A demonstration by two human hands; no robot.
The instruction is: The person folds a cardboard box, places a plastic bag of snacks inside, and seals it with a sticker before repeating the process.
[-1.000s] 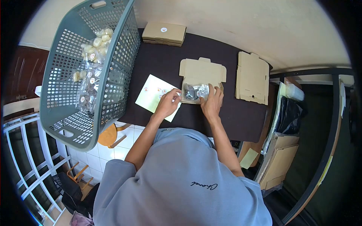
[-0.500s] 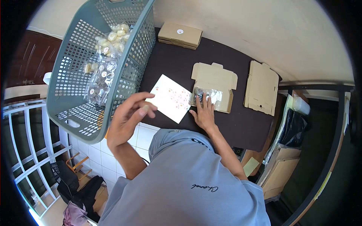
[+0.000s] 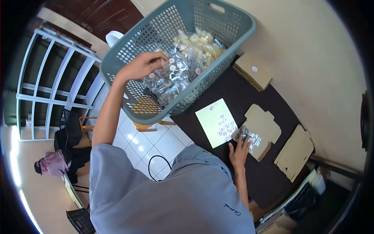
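My left hand [image 3: 146, 65] reaches over the near wall of a grey-green basket [image 3: 187, 93], its fingers bent down at clear bags of dark items [image 3: 171, 76]; whether they grip one is hidden. Bags of pale round items [image 3: 198, 43] lie farther back in the basket. On the dark table, my right hand [image 3: 239, 150] rests with spread fingers on a clear packet [image 3: 254, 141] inside an open cardboard box [image 3: 265, 123]. Beside that box lies a white sheet with small round stickers [image 3: 212, 121].
Closed boxes [image 3: 253, 72] stand by the wall at the back of the dark table [image 3: 218, 89]. Flat cardboard [image 3: 294, 154] lies to the right. A wooden stool [image 3: 144, 126] is under the basket, and a white metal rack [image 3: 54, 70] stands at left.
The view has turned toward the basket. My left hand has moved from beside the sheet into the basket, over the bags. My right hand stays at the packet in the open box.
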